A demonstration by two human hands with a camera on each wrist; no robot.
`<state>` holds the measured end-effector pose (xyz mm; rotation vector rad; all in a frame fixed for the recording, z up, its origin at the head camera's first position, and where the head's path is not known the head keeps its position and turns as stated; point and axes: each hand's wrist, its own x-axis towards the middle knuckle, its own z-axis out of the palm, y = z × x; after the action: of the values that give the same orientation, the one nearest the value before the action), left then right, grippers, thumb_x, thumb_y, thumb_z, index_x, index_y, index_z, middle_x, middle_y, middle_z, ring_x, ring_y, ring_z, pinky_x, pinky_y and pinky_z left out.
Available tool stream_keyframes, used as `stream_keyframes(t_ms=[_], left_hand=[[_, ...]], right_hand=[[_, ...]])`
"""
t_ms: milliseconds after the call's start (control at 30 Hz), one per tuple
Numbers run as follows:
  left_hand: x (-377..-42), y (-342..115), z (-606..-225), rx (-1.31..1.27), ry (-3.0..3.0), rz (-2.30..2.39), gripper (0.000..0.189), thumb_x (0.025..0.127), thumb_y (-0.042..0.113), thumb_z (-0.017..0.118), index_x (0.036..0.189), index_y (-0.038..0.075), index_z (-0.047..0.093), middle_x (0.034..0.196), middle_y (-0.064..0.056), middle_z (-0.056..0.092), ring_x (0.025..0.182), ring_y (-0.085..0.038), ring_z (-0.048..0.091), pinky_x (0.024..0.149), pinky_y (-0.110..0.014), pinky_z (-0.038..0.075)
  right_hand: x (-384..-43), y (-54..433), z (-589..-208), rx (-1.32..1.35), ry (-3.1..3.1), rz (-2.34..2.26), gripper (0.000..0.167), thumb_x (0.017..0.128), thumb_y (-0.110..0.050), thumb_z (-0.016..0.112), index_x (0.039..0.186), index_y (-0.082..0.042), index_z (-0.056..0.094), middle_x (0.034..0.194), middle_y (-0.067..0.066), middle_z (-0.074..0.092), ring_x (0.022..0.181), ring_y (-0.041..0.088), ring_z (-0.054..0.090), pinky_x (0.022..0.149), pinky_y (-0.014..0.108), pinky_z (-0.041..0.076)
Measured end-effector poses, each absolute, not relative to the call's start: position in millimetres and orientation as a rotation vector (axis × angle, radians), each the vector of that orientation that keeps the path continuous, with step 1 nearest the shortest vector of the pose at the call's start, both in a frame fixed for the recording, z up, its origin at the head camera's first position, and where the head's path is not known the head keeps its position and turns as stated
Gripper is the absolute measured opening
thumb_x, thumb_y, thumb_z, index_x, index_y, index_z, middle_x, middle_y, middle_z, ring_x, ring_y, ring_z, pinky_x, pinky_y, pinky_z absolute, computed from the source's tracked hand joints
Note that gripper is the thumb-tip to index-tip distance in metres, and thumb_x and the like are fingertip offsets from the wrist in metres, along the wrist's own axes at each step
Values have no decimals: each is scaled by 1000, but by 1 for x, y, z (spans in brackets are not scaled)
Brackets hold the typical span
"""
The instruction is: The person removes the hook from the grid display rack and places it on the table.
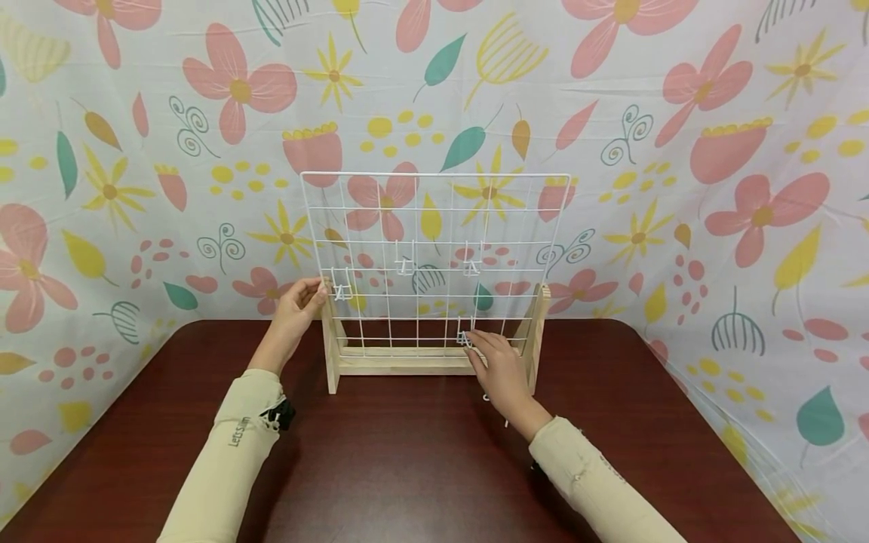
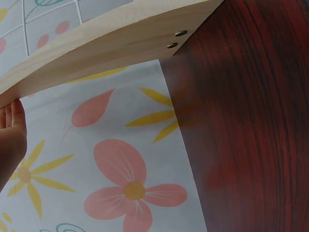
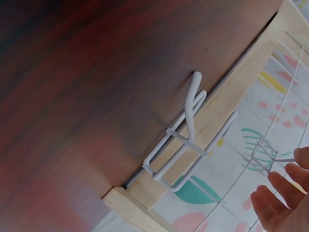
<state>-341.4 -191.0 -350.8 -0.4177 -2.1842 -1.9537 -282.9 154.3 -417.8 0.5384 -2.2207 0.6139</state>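
Flowered cloth [image 1: 434, 113] (behind), reddish-brown table [image 1: 407, 460].

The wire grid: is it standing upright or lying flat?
Upright: the wire grid stands between two wooden supports on the table.

Wire grid [image 1: 434, 175] & hooks [image 3: 188, 141] look like metal w/ smooth white coating, semi-gloss on the hooks; stand [image 1: 403, 366] = pale bare wood, matt & fairly smooth, faint grain, w/ shiny brass-toned metal screws [image 2: 181, 33]. Counter [image 1: 421, 460] = dk red-brown wood-look top, streaky grain, smooth & glossy w/ soft reflections. Bkgd sheet [image 1: 434, 98] = printed cloth or thin plastic (can't tell which), matt w/ lt creases; sleeves [image 1: 220, 460] = cream fabric, matt, slightly wrinkled.
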Motion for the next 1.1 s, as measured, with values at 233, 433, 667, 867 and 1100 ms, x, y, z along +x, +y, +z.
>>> stream_keyframes(t_ms=[233,433,667,867,1100], left_hand=[[-341,-191,-350,-429,-2183,-1969,44,102,15,49,137,-10,39,132,-23,43,110,-10,48,90,-12,41],[-343,-192,-352,-431,-2186,-1958,45,102,16,48,136,-11,37,131,-23,44,108,-6,48,90,-12,41],[-344,-191,-354,-438,-2178,-1962,45,102,16,49,136,-11,38,131,-23,44,111,-11,49,90,-12,41],[-341,-191,-352,-430,-2184,-1966,45,102,14,48,137,-11,37,131,-23,44,110,-10,48,90,-11,41],[-339,-190,-350,-431,-2185,-1948,44,102,14,49,136,-12,38,124,-17,48,102,-1,49,88,-11,41]], right_hand=[[-283,153,-415,558,-2186,634,25,83,-4,74,108,-3,73,108,14,69,101,32,63,79,48,53],[-283,152,-414,566,-2192,665,24,82,-3,75,107,-2,73,109,15,69,102,32,64,82,48,53],[-280,150,-412,600,-2161,721,26,83,-2,74,108,-3,73,111,17,68,101,32,66,80,45,54],[-282,148,-409,633,-2111,738,26,82,-1,74,109,-2,73,112,16,68,101,30,66,81,43,54],[-281,147,-408,690,-2069,754,27,82,3,73,108,0,72,110,19,67,102,32,65,81,42,55]])
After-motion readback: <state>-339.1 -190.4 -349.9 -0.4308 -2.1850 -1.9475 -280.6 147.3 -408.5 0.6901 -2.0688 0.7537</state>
